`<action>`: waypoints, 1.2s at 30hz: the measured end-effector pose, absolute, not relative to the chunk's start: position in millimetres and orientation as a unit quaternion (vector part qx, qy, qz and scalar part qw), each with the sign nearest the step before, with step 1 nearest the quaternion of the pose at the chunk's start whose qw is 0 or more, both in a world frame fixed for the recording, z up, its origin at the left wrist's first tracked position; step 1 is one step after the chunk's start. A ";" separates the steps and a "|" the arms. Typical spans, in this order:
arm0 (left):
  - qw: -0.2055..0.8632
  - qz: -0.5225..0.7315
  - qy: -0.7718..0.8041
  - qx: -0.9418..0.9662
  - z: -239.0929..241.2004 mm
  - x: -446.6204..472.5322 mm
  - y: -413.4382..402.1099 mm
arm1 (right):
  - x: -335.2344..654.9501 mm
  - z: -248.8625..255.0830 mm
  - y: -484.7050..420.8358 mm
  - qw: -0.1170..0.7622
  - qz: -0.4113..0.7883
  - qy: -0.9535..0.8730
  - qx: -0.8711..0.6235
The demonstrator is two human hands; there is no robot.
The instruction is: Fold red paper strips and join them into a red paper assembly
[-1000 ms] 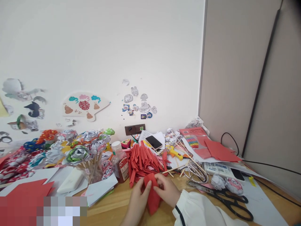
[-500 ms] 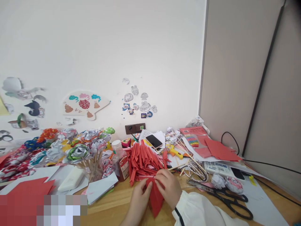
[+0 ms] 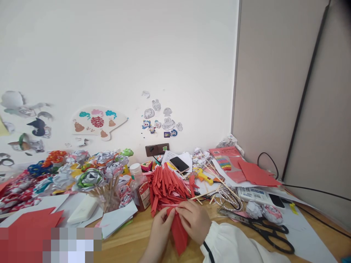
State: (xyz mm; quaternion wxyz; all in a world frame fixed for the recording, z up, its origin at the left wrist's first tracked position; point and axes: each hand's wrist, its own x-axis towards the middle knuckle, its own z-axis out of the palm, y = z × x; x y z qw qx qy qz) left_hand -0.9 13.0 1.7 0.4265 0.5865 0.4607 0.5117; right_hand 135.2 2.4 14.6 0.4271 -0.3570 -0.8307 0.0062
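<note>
A piece of folded red paper hangs pointed end down between my two hands over the wooden table. My left hand pinches its upper left edge between thumb and fingers. On the upper right edge my right hand is closed, fingers bent over the paper and close to the left thumb. Just beyond the hands lies a heap of folded red paper strips. The paper's top edge is partly covered by my fingers.
Black-handled scissors lie right of my sleeve, near a bead string. A bottle stands left of the heap, beside bunched paper flowers. Behind are a phone and a yellow glue gun. Red sheets lie at left.
My left hand has shifted slightly left along the top edge of the paper. The paper's lower part has turned and looks narrower. My right hand stays on it, slightly lower.
</note>
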 end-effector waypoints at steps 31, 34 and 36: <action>0.300 0.401 0.470 0.727 3.8 -7.5 12.6 | 137.0 -6.4 24.7 0.424 0.231 -0.762 -0.431; 0.272 0.399 0.479 0.733 4.5 -7.9 11.7 | 141.1 2.8 23.5 0.410 0.198 -0.789 -0.411; 0.297 0.421 0.491 0.703 2.6 -8.5 14.2 | 144.4 13.6 18.8 0.418 0.144 -0.802 -0.401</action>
